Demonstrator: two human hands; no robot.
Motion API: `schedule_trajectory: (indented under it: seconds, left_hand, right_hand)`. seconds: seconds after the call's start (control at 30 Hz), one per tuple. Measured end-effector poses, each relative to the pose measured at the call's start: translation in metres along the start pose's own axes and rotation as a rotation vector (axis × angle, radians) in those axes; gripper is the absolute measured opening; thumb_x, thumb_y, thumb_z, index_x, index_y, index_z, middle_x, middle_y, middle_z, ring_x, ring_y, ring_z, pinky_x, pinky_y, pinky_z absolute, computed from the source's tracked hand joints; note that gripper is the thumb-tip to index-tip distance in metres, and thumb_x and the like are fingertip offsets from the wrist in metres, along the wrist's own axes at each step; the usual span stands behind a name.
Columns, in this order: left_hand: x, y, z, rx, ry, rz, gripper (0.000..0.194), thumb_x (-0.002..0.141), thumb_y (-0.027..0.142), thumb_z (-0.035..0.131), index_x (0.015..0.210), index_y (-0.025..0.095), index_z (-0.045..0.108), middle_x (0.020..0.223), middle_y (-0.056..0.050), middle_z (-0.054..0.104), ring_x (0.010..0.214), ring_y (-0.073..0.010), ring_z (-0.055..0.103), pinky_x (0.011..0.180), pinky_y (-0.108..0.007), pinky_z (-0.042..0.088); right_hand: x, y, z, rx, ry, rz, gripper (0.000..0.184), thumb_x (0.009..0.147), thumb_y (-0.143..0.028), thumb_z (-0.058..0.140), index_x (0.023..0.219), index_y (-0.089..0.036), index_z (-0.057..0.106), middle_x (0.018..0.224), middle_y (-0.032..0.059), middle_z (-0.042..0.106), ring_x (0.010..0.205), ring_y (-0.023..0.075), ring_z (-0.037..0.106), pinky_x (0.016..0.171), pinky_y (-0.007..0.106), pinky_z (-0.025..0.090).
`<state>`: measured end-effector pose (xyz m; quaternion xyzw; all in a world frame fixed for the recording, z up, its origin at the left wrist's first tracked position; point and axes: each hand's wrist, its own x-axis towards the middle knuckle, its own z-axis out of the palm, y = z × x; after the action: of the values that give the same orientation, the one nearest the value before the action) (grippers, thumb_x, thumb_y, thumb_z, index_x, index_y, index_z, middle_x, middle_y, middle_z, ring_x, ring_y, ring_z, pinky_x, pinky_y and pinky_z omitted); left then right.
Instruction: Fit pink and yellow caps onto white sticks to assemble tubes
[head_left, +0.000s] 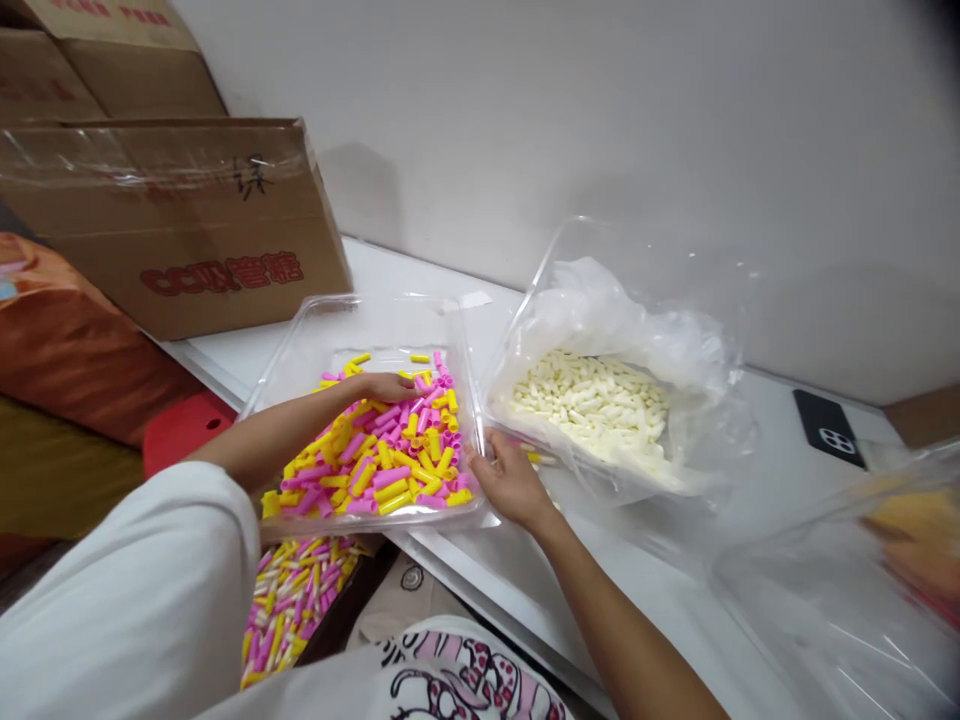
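Note:
A clear plastic tray [471,370] holds a heap of short pink and yellow plastic tubes [390,478], thickest toward its near side. My left hand [391,387] reaches over the heap from the left. It lies low on the tubes with its fingers stretched out, their tips partly lost among them. My right hand [511,482] is closed on the tray's right wall near the front corner, thumb toward the inside. Below the tray's front edge, a box of pink, yellow and whitish pieces [300,600] shows, partly covered by the tray and my sleeve.
Right of the tray, a clear bin [559,235] lined with a plastic bag holds cream-coloured sticks [592,400]. A black phone [829,428] lies farther right on the white table [517,590]. Cardboard boxes [225,225] stand back left, near a red stool [184,430]. Another clear container [832,590] is blurred.

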<state>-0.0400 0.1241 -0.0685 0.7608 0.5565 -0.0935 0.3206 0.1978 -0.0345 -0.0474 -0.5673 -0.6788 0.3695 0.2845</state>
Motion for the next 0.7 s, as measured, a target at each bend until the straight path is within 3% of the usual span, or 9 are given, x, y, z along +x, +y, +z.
schedule_trajectory:
  seconds: [0.13, 0.27, 0.43, 0.57, 0.7]
  left_hand:
    - [-0.022, 0.005, 0.003, -0.100, -0.013, 0.044, 0.067, 0.073, 0.069, 0.045, 0.119, 0.022, 0.060, 0.121, -0.006, 0.062, 0.104, -0.0246, 0.057, 0.086, -0.029, 0.046]
    - [-0.059, 0.014, 0.008, -0.164, 0.018, 0.080, 0.067, 0.081, 0.068, 0.036, 0.127, 0.022, 0.052, 0.129, -0.006, 0.056, 0.108, -0.0224, 0.055, 0.088, -0.028, 0.046]
    - [-0.124, 0.045, 0.023, 0.016, 0.142, 0.338, 0.056, 0.087, 0.059, 0.036, 0.124, 0.021, 0.054, 0.125, -0.011, 0.055, 0.106, -0.0248, 0.056, 0.091, -0.035, 0.043]
    - [-0.164, 0.063, 0.035, 0.174, 0.167, 0.501, 0.045, 0.092, 0.037, 0.037, 0.134, 0.022, 0.043, 0.129, -0.011, 0.053, 0.114, -0.0259, 0.052, 0.096, -0.039, 0.040]
    - [-0.172, 0.056, 0.038, 0.085, 0.211, 0.508, 0.057, 0.083, 0.010, 0.036, 0.140, 0.018, 0.033, 0.139, -0.012, 0.044, 0.121, -0.0219, 0.047, 0.095, -0.032, 0.040]
  right_hand:
    - [0.001, 0.003, 0.000, 0.007, 0.005, 0.003, 0.022, 0.080, -0.028, 0.047, 0.097, -0.019, 0.057, 0.091, 0.0030, 0.064, 0.081, 0.0188, 0.057, 0.073, 0.031, 0.043]
    - [0.002, 0.003, -0.001, 0.031, -0.010, 0.002, 0.019, 0.080, -0.028, 0.047, 0.093, -0.019, 0.056, 0.089, 0.0021, 0.063, 0.079, 0.0177, 0.057, 0.070, 0.030, 0.042]
    - [0.002, 0.000, -0.003, -0.004, -0.009, -0.007, 0.017, 0.078, -0.028, 0.046, 0.089, -0.018, 0.056, 0.083, 0.0013, 0.061, 0.076, 0.0171, 0.055, 0.067, 0.028, 0.040]
    - [0.002, 0.001, -0.004, -0.076, -0.008, 0.004, 0.016, 0.078, -0.032, 0.046, 0.081, -0.019, 0.054, 0.075, -0.0004, 0.058, 0.070, 0.0161, 0.051, 0.062, 0.027, 0.036]
    - [0.002, 0.005, -0.004, -0.105, -0.014, 0.002, 0.019, 0.079, -0.036, 0.046, 0.083, -0.019, 0.055, 0.070, -0.0022, 0.054, 0.067, 0.0151, 0.048, 0.061, 0.026, 0.034]
